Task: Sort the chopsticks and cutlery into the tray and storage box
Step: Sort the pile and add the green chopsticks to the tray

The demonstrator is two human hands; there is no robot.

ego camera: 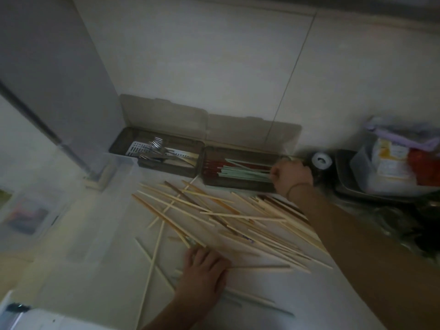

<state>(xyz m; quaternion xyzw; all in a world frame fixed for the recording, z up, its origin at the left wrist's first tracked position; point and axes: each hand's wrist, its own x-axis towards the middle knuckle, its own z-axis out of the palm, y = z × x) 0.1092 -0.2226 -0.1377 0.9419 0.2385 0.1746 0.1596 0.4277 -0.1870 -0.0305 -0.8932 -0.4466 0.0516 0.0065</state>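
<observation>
A heap of pale wooden chopsticks (228, 217) lies scattered across the counter. Behind it, against the wall, two brown boxes stand side by side with raised lids. The left box (123, 139) holds metal cutlery (156, 144). The right box (238, 184) holds red and pale green chopsticks (242, 171). My right hand (291, 178) reaches to the right end of that box, fingers curled at the ends of the green chopsticks. My left hand (204, 270) lies on the counter, its fingers resting on chopsticks at the near edge of the heap.
A clear plastic container (116, 170) stands left of the cutlery box. To the right are a white roll (322, 160), a metal tray (347, 186) and a tub of packets (395, 163). A grey cabinet side (54, 67) rises at the left.
</observation>
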